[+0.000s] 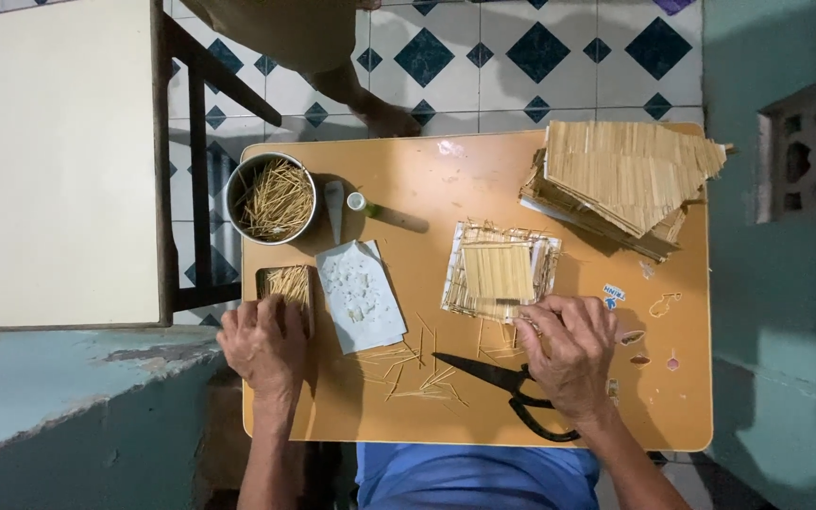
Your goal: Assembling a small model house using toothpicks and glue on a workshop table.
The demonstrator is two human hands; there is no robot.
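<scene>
White floor tiles (pixel 512 90) with dark blue diamonds, teal walls (pixel 786 283), a pale tabletop (pixel 54 161) beside the orange counter (pixel 427 416).

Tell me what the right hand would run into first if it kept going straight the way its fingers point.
The right hand points up and slightly left across the table. Its fingertips already sit at the near edge of the small woven stick mat, so that mat comes first. Whether they touch it is unclear.

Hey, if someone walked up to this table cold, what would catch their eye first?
Probably the big fanned stack of pale thin-stick mats at the far right corner of the small orange table, and the round metal tin full of loose sticks at far left. Nearer, the left hand rests on a small box of sticks, the right hand touches a woven stick square beside black scissors.
</scene>
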